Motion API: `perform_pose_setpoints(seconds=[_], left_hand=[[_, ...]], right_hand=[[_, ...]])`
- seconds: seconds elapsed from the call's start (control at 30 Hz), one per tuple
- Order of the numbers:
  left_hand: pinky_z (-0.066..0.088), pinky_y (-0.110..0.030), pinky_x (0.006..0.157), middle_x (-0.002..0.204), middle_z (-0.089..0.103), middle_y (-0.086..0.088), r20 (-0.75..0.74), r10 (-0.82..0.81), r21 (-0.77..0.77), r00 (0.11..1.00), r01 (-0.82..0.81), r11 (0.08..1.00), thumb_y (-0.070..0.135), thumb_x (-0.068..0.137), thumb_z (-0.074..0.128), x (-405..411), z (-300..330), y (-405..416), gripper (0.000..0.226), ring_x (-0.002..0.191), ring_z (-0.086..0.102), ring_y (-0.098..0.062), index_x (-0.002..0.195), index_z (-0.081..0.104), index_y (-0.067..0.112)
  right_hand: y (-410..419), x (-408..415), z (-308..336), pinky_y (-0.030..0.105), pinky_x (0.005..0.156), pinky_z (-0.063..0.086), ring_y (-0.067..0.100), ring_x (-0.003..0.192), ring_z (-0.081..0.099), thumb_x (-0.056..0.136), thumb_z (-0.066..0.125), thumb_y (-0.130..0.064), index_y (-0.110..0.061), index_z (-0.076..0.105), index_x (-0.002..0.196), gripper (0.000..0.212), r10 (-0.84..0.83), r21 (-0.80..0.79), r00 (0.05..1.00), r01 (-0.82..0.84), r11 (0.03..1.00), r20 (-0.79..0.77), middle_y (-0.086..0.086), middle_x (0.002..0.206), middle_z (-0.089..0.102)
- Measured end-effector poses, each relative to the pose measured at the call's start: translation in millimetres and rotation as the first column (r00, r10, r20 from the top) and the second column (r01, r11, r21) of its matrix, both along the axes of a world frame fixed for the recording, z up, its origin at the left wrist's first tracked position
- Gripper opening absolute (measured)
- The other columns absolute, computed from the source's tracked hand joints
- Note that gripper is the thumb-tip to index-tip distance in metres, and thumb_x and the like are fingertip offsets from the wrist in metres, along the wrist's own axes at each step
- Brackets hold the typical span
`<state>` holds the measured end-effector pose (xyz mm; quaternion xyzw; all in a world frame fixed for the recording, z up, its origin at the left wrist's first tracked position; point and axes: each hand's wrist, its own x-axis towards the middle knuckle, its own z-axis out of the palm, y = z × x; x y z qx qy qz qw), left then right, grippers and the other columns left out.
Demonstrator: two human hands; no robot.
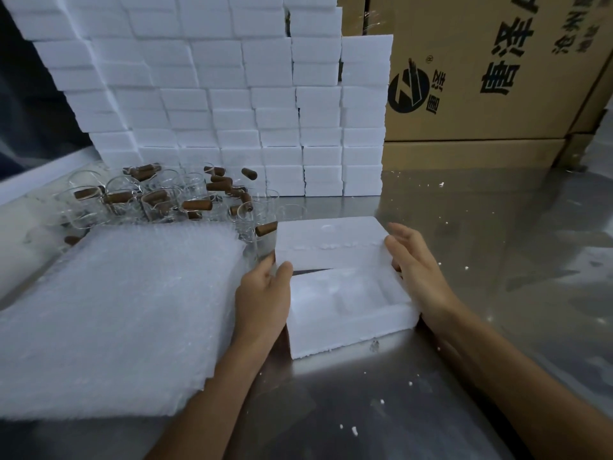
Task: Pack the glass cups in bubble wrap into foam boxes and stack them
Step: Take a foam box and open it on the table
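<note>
While a wall of stacked foam boxes (212, 94) fills the frame from ten to twelve o'clock, cardboard cartons (481, 71) stand at one o'clock. At eight o'clock a bubble wrap stack (116, 310) lies on the steel table (497, 244). Glass cups (159, 197) with brown handles cluster at ten o'clock. Dead centre, left hand (265, 293) and right hand (414, 273) grip the lid (331, 240) over the open foam box (348, 313).
</note>
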<state>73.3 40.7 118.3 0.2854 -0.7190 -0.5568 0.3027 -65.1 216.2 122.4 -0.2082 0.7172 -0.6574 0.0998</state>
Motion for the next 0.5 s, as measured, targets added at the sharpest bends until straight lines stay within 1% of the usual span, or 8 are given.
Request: perform_pose_setpoints(seconds=[0.03,0.07,0.13,0.2,0.27,0.33,0.4,0.5], left_hand=[[0.056,-0.04,0.069,0.076,0.073,0.0,0.01,0.015,-0.032,1.0,-0.015,0.999,0.034,0.096,0.053,-0.5,-1.2,-0.2,0.02,0.075,0.069,-0.022,0.098,0.073,0.038],[0.053,-0.035,0.064,0.069,0.07,0.004,0.018,0.028,-0.065,0.999,-0.027,0.998,0.036,0.097,0.052,-1.4,-2.1,-0.7,0.021,0.068,0.066,-0.015,0.101,0.072,0.035],[0.044,-0.028,0.057,0.057,0.06,0.007,0.028,0.039,-0.097,0.999,-0.036,0.995,0.039,0.098,0.051,-3.9,-4.2,-3.1,0.02,0.055,0.053,-0.006,0.101,0.07,0.035],[0.04,-0.028,0.056,0.056,0.056,0.003,0.028,0.048,-0.092,0.998,-0.045,0.995,0.039,0.099,0.052,-5.8,-5.1,-6.6,0.02,0.053,0.046,-0.007,0.101,0.071,0.034],[0.034,-0.028,0.054,0.048,0.047,0.007,0.04,0.076,-0.122,0.996,-0.071,0.99,0.036,0.099,0.054,-6.6,-4.2,-9.4,0.027,0.049,0.04,-0.007,0.089,0.072,0.019],[0.033,-0.027,0.056,0.048,0.044,0.006,0.046,0.108,-0.129,0.993,-0.102,0.986,0.036,0.099,0.055,-7.2,-2.8,-12.0,0.035,0.051,0.039,-0.009,0.08,0.07,0.011],[0.031,-0.029,0.058,0.052,0.037,-0.003,0.032,0.125,-0.132,0.992,-0.119,0.984,0.041,0.098,0.056,-7.1,-1.4,-12.6,0.051,0.054,0.035,-0.017,0.063,0.056,0.004],[0.028,-0.03,0.054,0.05,0.033,-0.003,0.036,0.126,-0.134,0.991,-0.12,0.984,0.044,0.095,0.059,-6.5,-1.3,-12.1,0.06,0.052,0.032,-0.016,0.061,0.049,-0.004]], right_hand=[[-0.8,-0.7,0.7,0.005,0.071,0.046,-0.019,0.083,0.059,0.101,0.051,-0.036,-0.036,0.056,0.128,0.027,-0.014,-0.005,1.0,0.014,1.0,0.003,-0.024,0.107,0.061],[-1.6,-1.0,0.9,0.006,0.069,0.047,-0.016,0.082,0.06,0.102,0.052,-0.033,-0.032,0.059,0.128,0.027,-0.023,-0.01,1.0,0.023,1.0,0.012,-0.021,0.106,0.064],[-3.3,0.1,1.6,0.016,0.08,0.05,-0.004,0.098,0.064,0.101,0.053,-0.031,-0.027,0.061,0.129,0.029,-0.028,-0.005,0.998,0.028,1.0,0.048,-0.012,0.113,0.067],[-4.6,1.4,1.3,0.021,0.083,0.048,0.004,0.106,0.062,0.099,0.057,-0.032,-0.026,0.061,0.128,0.03,-0.055,0.057,0.998,0.053,0.997,0.038,-0.01,0.117,0.066],[-5.9,2.7,-0.4,0.021,0.074,0.045,0.001,0.093,0.062,0.096,0.059,-0.039,-0.027,0.066,0.114,0.023,-0.116,0.124,0.993,0.115,0.986,0.001,-0.014,0.105,0.067],[-7.5,4.4,-1.7,0.022,0.065,0.041,0.0,0.077,0.06,0.092,0.06,-0.047,-0.028,0.068,0.096,0.02,-0.168,0.149,0.986,0.169,0.974,-0.021,-0.017,0.089,0.067],[-8.9,4.2,-4.0,0.02,0.059,0.039,-0.003,0.065,0.056,0.09,0.062,-0.049,-0.026,0.067,0.087,0.024,-0.196,0.156,0.98,0.2,0.967,-0.042,-0.017,0.076,0.065],[-9.4,1.8,-4.7,0.019,0.051,0.037,0.0,0.052,0.05,0.088,0.064,-0.045,-0.021,0.065,0.078,0.026,-0.227,0.178,0.973,0.23,0.957,-0.039,-0.014,0.064,0.058]])
